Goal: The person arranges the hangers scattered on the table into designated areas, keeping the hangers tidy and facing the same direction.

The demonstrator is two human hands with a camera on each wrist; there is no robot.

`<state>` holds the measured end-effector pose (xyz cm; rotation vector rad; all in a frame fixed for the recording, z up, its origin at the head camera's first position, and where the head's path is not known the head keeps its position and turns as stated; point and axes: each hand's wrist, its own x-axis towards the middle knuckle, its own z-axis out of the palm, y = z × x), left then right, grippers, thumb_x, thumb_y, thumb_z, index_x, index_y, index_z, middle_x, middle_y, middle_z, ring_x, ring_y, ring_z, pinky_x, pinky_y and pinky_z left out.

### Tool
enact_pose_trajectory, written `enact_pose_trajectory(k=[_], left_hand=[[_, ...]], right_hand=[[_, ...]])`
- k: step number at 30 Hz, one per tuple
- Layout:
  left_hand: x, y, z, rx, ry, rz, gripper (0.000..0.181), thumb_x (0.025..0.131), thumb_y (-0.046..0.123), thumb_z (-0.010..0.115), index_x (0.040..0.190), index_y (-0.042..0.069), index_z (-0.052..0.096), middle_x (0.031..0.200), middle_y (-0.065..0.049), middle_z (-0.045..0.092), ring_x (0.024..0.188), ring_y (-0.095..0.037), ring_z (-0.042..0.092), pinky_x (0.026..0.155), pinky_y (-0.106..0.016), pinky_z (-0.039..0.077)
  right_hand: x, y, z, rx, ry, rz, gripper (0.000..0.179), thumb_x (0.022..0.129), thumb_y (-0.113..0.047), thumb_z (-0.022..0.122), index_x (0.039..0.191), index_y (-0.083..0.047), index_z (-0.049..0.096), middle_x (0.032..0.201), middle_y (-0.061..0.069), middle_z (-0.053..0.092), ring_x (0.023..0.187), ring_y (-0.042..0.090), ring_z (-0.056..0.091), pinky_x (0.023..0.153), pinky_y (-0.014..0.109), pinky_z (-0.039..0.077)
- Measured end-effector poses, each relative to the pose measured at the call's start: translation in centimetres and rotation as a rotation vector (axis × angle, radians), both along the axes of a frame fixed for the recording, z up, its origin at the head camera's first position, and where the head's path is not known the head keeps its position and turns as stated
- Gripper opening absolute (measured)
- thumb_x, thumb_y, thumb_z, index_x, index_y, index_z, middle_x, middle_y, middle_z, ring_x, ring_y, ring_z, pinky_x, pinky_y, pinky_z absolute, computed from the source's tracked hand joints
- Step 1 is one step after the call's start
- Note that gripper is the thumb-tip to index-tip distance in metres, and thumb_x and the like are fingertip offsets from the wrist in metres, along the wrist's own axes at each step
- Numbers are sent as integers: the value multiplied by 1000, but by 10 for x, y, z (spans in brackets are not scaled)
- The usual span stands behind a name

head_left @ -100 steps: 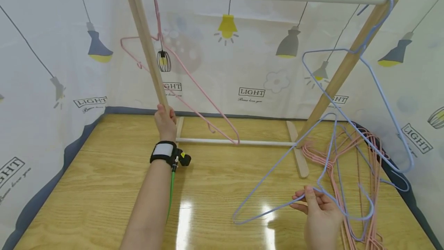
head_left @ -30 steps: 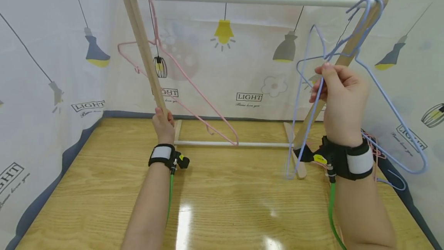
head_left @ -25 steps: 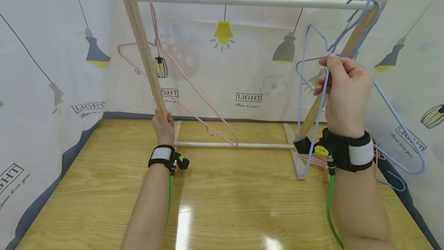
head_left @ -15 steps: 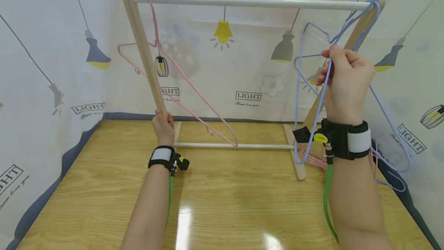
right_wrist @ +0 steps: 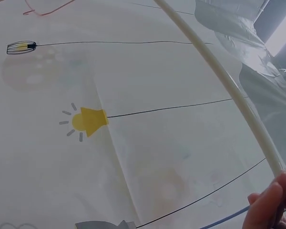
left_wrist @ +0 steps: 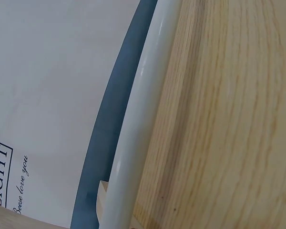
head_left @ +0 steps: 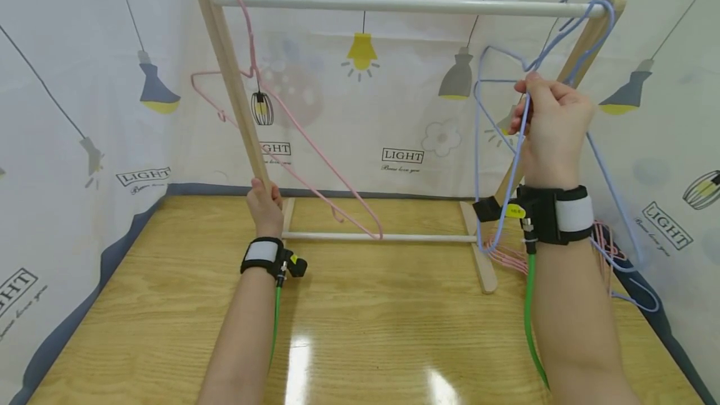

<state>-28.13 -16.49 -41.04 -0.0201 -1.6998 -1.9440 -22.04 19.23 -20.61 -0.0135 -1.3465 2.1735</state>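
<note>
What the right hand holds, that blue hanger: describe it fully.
The blue hanger looks like thin coated wire, a hook above a closed frame. It is upright, turned obliquely, pinched near its neck by the right hand. Its hook arches over the right end of the white rail; another blue hanger hangs beside it; contact with either is unclear.

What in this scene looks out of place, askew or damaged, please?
Only one untidy spot: on the right of the table, pink hangers lie heaped, partly hidden by the right forearm, and a blue wire loop seems to poke past the edge. The rack shows no visible damage.
</note>
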Motion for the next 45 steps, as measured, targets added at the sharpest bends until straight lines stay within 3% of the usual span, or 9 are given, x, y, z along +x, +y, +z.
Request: enact_pose_trajectory(k=[13, 20, 28, 32, 37, 40, 45], left_hand=[[1, -1, 1, 9, 1, -11, 106, 73, 87, 38, 72, -19, 38, 51, 4, 34, 40, -2, 30, 39, -19, 22], [-4, -3, -6, 13, 10, -9, 101, 72, 87, 39, 68, -15, 39, 50, 4, 34, 40, -3, 29, 38, -20, 21], [0, -1, -1, 18, 23, -11, 107, 73, 86, 40, 73, -21, 37, 50, 4, 34, 40, -2, 29, 39, -19, 21], [-9, -3, -10, 35, 24, -7, 103, 73, 86, 40, 69, -17, 38, 49, 5, 33, 39, -3, 28, 38, -20, 19], [-22, -5, -22, 51, -11, 22, 91, 68, 89, 38, 62, -2, 42, 49, 6, 32, 38, -4, 26, 37, -21, 18], [-23, -5, -24, 67, -19, 27, 86, 67, 90, 39, 60, 4, 43, 48, 5, 32, 38, -5, 25, 37, -21, 18], [-22, -4, -24, 73, -19, 20, 86, 67, 90, 41, 60, 4, 41, 49, 5, 32, 38, -5, 25, 37, -21, 17]], right_hand=[[-6, 1, -14, 38, -71, -17, 25, 90, -12, 68, 82, 11, 64, 55, 9, 51, 38, 15, 45, 37, 24, 39], [-6, 3, -19, 45, -89, -12, 23, 90, -14, 70, 83, 8, 66, 54, 8, 51, 38, 15, 46, 37, 24, 40], [-3, 5, -20, 31, -135, 26, 29, 90, -20, 69, 86, 8, 65, 52, 8, 51, 39, 14, 47, 37, 24, 40], [-2, 6, -20, 34, -148, 33, 31, 91, -23, 68, 85, 7, 63, 53, 7, 51, 40, 13, 48, 37, 23, 40], [-2, 6, -18, 37, -136, 43, 31, 92, -23, 67, 84, 7, 62, 53, 6, 51, 40, 12, 48, 38, 23, 40], [-2, 7, -18, 31, -131, 48, 30, 93, -22, 65, 84, 6, 61, 52, 6, 51, 39, 12, 47, 38, 23, 40], [-2, 10, -19, 17, -147, 62, 29, 94, -23, 64, 85, 5, 61, 53, 6, 51, 39, 12, 47, 38, 23, 40]])
